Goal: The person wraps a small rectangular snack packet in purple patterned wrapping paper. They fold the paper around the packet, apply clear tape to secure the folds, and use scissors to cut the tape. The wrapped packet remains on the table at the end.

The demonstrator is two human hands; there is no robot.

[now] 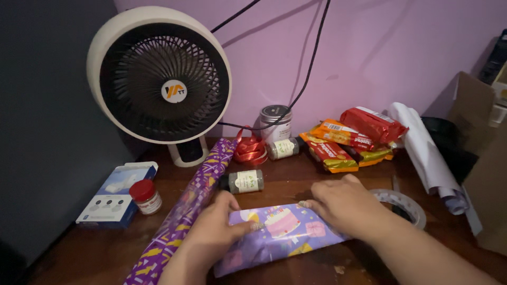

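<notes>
Down on the wooden tabletop (95, 248), both hands press a purple wrapped parcel (280, 237): the left hand (214, 227) with fingers flat on its left end, the right hand (346, 206) with fingers curled over its top edge. A wrapping-paper roll (185, 211) lies beside it, a tape ring (404, 203) near the right wrist.

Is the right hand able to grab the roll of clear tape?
Probably yes. The right hand rests on the wrapped parcel, and the tape roll lies just beside its wrist on the table, with nothing between them.
</notes>
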